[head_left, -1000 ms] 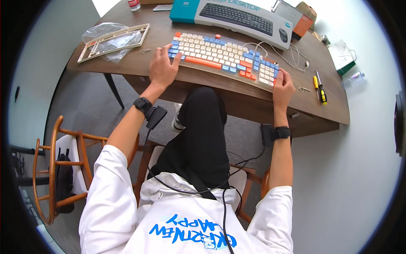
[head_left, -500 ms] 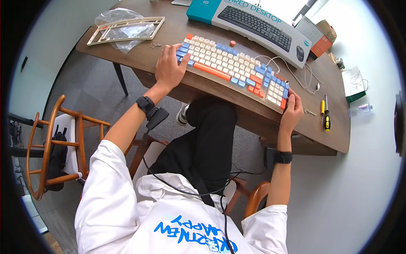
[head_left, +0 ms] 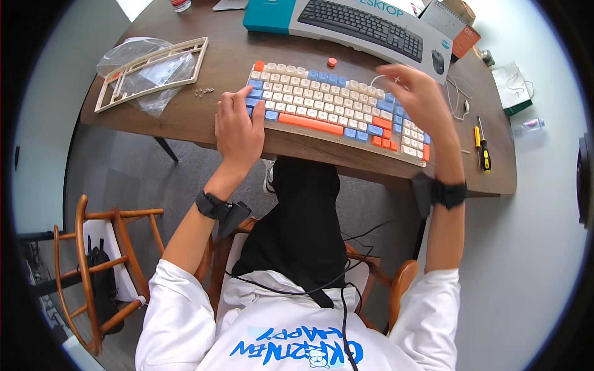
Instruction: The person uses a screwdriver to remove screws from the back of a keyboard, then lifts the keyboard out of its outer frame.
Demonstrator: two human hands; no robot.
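Observation:
A keyboard (head_left: 309, 102) with cream, blue and orange keycaps lies on the table, slightly tilted across it. At its left end, my left hand (head_left: 238, 127) grips the edge, fingers on the blue keys and thumb by the front side. My right hand (head_left: 424, 99) is raised over the keyboard's right part, a little blurred, with thumb and forefinger apart near a white cable (head_left: 378, 78). That hand hides some upper right keys. Behind the keyboard sits a small round orange knob (head_left: 332, 62).
A cream keyboard frame (head_left: 199, 62) lies on clear plastic bags, beside several tiny parts (head_left: 204, 92). A keyboard-and-mouse box (head_left: 297, 28) stands at the back. Two screwdrivers (head_left: 485, 154) lie on the right; a white paper bag (head_left: 512, 86) is beyond the table (head_left: 142, 117).
My right hand has let go of the keyboard's right end and risen over its upper right part. My left hand stays at the left end. My view has shifted.

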